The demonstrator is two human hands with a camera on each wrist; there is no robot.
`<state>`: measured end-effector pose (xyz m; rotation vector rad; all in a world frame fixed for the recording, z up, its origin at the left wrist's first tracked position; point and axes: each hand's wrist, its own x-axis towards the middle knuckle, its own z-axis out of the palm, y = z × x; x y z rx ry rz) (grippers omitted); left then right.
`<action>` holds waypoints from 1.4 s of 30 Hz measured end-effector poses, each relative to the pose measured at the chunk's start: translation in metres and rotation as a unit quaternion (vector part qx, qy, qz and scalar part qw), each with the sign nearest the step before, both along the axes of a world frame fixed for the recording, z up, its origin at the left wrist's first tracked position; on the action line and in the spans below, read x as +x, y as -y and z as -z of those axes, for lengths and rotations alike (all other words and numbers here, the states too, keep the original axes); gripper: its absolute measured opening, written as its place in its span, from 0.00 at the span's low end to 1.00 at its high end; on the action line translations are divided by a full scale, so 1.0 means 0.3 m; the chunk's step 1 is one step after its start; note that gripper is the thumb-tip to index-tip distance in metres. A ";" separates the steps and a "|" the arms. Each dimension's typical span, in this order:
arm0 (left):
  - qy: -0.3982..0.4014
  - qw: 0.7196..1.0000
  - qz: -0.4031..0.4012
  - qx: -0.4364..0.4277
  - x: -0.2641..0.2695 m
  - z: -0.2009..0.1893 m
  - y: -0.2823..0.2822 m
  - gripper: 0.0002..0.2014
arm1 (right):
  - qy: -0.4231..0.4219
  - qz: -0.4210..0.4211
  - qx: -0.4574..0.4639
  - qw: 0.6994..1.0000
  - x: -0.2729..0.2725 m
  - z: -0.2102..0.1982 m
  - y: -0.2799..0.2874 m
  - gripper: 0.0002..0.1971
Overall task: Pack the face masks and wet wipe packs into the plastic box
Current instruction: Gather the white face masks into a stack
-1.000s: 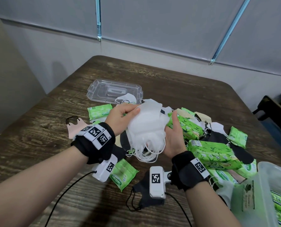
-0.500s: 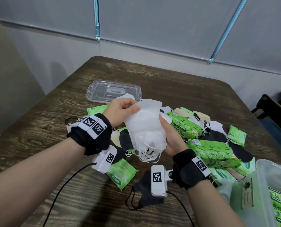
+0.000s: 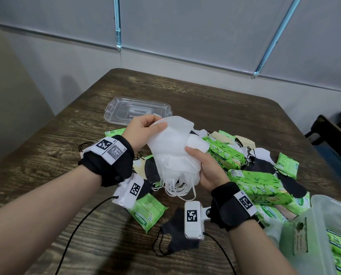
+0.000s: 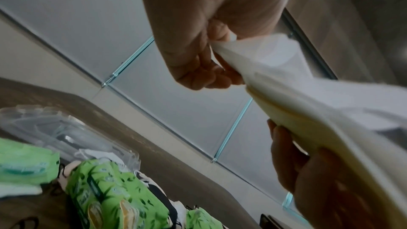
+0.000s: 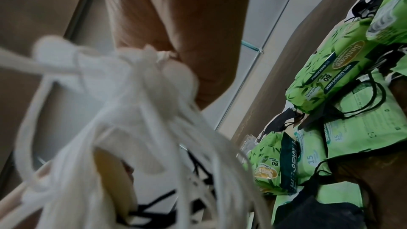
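Dark wood-grain table point(image 3: 215, 108) w/ rounded corners; grey wall panels point(image 3: 195, 26) behind, blue strips point(image 3: 118, 22) btw panels.

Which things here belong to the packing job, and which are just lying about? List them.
Job: white masks held by left hand and right hand; black mask; wet wipe packs; plastic box.
Lying about: clear lid; table.
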<state>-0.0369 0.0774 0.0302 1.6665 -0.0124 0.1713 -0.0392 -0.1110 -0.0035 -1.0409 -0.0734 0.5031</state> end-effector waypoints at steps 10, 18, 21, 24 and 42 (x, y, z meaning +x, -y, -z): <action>-0.037 0.999 0.016 -0.031 0.016 -0.071 -0.066 0.04 | 0.015 0.015 -0.056 0.998 -0.006 0.008 0.016 0.22; -0.145 0.963 0.200 -0.108 -0.021 -0.087 -0.044 0.04 | 0.082 0.081 -0.078 0.990 0.024 0.030 0.008 0.21; -0.159 0.980 0.100 -0.060 0.002 -0.071 -0.039 0.05 | 0.089 0.101 -0.077 0.988 0.025 0.021 0.016 0.21; -0.159 0.980 0.117 -0.035 -0.001 -0.062 -0.050 0.03 | 0.076 0.119 -0.080 0.987 0.030 0.033 0.027 0.21; -0.109 0.993 -0.008 -0.047 0.011 -0.026 0.011 0.08 | 0.102 0.066 -0.102 0.987 0.013 0.020 0.005 0.09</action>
